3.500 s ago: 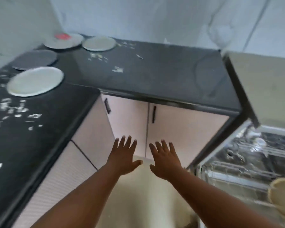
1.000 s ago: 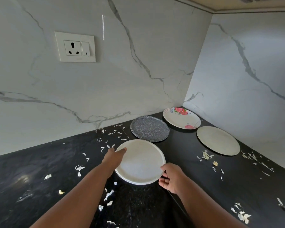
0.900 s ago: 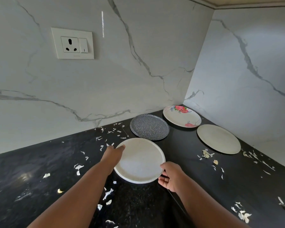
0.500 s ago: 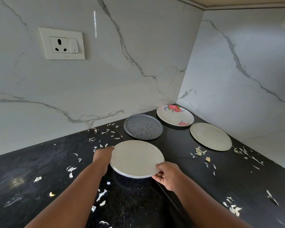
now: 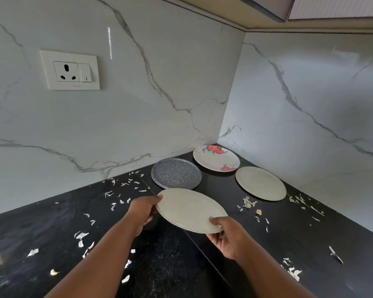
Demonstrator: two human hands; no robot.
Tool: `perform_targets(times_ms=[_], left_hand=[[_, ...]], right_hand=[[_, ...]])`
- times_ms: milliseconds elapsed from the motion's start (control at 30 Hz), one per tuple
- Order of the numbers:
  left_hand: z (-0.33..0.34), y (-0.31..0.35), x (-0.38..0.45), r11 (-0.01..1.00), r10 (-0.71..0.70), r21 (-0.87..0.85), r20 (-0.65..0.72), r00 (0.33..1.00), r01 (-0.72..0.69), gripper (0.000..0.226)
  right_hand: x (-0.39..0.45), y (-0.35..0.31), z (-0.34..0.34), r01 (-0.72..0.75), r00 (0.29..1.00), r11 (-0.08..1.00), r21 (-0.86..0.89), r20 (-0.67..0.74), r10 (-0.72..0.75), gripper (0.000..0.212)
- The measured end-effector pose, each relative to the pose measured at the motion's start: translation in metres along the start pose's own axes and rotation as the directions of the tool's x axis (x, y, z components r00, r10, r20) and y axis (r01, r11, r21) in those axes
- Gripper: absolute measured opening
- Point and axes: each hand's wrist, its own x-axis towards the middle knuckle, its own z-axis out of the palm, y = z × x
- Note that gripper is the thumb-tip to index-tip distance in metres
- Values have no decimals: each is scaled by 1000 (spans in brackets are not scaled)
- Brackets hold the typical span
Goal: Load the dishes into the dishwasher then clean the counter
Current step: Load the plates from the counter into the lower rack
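A pale grey plate point(image 5: 190, 208) hangs above the black counter point(image 5: 52, 229), lifted between both hands. My left hand point(image 5: 141, 211) grips its left rim, thumb on top. My right hand point(image 5: 228, 235) pinches its near right rim. Behind it on the counter lie a dark speckled plate point(image 5: 176, 173), a white plate with red flowers point(image 5: 215, 158) in the corner, and another pale grey plate point(image 5: 260, 182) to the right. The dishwasher is out of view.
White and yellowish scraps point(image 5: 248, 203) are strewn over the counter on both sides of the plates. Marble walls close the corner, with a socket and switch point(image 5: 70, 70) on the left wall. A cabinet underside point(image 5: 310, 9) hangs above at the right.
Both hands closed on the near pale plate's rim and raised it off the counter, tilting it. Earlier still I stood back from the counter with both hands open.
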Motion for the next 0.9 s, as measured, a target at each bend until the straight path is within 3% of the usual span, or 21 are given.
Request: perform_targets(times_ms=[200,333,533,733,900], left_hand=[[28,-3,11,998,-60,12,124,991,59,21],[43,-6,32,995,-100,6,16,995,99,20],[59,1,71,976,-169,-161,-115,979,149,19],[80,11,102,905,-273,-375,-156,949,199,23],[101,23,116,868,-326,-466,-272,905,173,25]], right_hand=[[10,-21,-26,72,997,990,123,-46,-67,21],[25,-25,-38,75,996,978,196,-57,-65,20],[57,-33,-46,88,996,948,305,-45,-78,36],[84,-42,-48,69,998,940,333,-37,-60,39],[99,-53,-48,59,998,951,304,-27,-54,35]])
